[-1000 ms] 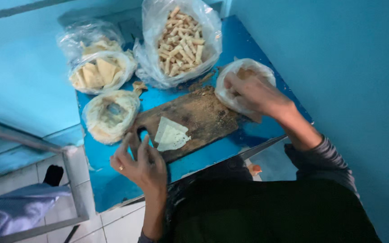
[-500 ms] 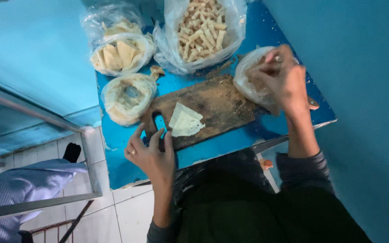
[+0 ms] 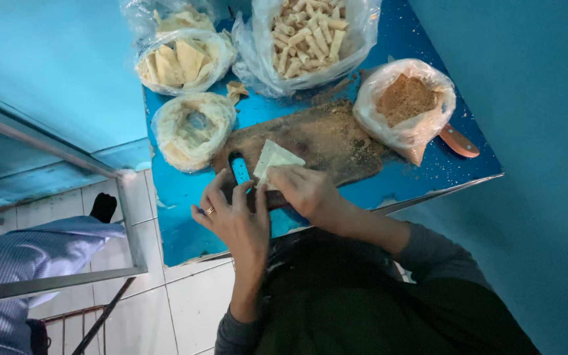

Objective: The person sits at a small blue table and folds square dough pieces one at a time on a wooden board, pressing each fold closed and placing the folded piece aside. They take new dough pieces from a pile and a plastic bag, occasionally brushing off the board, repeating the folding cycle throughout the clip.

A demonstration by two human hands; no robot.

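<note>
A pale triangular pastry sheet (image 3: 272,160) lies on a crumb-dusted wooden cutting board (image 3: 327,138) on a blue table (image 3: 179,197). My right hand (image 3: 305,190) rests its fingers on the sheet's near edge, pinching it. Just left of it, my left hand (image 3: 235,217), a ring on one finger, touches the board's near end with fingers spread. A bag of brown filling (image 3: 405,105) sits open at the board's right end.
At the back stand a bag of rolled pastries (image 3: 307,36), a bag of folded pastry triangles (image 3: 179,59) and a bag with a round container (image 3: 193,128). A knife handle (image 3: 458,140) pokes out beyond the filling bag. A metal rail (image 3: 126,217) and another person's sleeve (image 3: 27,253) are at left.
My right hand left the bag of brown filling and came down to the pastry sheet on the board. My left hand stayed at the board's near end.
</note>
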